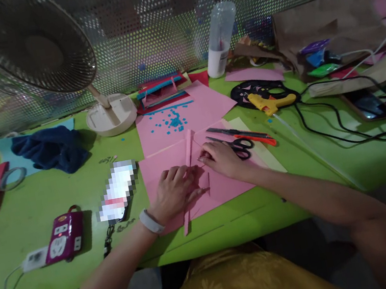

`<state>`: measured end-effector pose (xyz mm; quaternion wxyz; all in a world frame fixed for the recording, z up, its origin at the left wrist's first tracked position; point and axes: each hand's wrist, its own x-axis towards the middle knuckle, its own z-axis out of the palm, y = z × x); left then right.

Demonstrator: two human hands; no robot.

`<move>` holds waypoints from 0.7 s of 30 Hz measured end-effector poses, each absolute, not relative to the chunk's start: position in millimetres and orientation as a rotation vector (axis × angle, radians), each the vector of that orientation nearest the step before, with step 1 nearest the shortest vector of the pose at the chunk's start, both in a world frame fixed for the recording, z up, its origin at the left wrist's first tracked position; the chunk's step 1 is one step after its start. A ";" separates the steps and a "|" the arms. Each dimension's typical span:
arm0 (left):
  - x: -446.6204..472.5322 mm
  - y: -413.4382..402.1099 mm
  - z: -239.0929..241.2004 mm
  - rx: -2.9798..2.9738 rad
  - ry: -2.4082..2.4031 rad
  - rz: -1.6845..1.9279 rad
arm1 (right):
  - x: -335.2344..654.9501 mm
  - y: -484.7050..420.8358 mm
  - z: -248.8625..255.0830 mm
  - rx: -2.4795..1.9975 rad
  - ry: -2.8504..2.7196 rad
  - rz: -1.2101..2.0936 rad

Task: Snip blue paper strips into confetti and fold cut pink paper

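A pink paper sheet [230,185] lies on the green table [33,212] in front of me. Across it runs a long pink paper strip [189,146], tilted from upper right to lower left. My left hand [175,191] lies flat on the strip and sheet, fingers stretched out and pressing down. My right hand [220,158] rests just right of the strip, its fingers curled with the tips pinching at the strip's edge. What the fingertips hold is too small to make out. A white band sits on my left wrist.
Black-handled scissors [240,145] and an orange cutter [251,135] lie just beyond my right hand. A yellow glue gun [270,103] with black cables sits farther right. A fan [37,47], a blue cloth [50,149], a phone [117,192], a purple power strip [65,236] and a white bottle [218,43] stand around.
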<state>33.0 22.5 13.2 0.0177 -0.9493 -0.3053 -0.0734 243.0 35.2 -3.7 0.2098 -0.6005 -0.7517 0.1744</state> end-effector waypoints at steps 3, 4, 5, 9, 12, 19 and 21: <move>32.8 23.4 14.9 -2.948 -0.939 -0.195 | 243.1 34.9 -4.6 -1.678 -2.087 0.477; 33.4 24.3 15.8 -2.951 -0.932 -0.177 | 243.1 34.9 -4.7 -1.673 -2.089 0.477; 34.5 25.5 16.9 -2.956 -0.922 -0.157 | 243.0 34.8 -4.7 -1.666 -2.092 0.476; 41.5 31.7 22.4 -2.974 -0.892 -0.103 | 242.6 35.0 -5.4 -1.666 -2.095 0.461; 45.4 34.3 26.8 -3.002 -0.887 -0.098 | 243.3 35.6 -7.0 -1.668 -2.098 0.446; 35.0 36.9 28.8 -3.117 -0.841 -0.141 | 245.2 36.0 -5.5 -1.652 -2.101 0.483; 30.3 38.7 26.0 -3.146 -0.812 -0.175 | 244.9 36.7 -2.8 -1.669 -2.093 0.533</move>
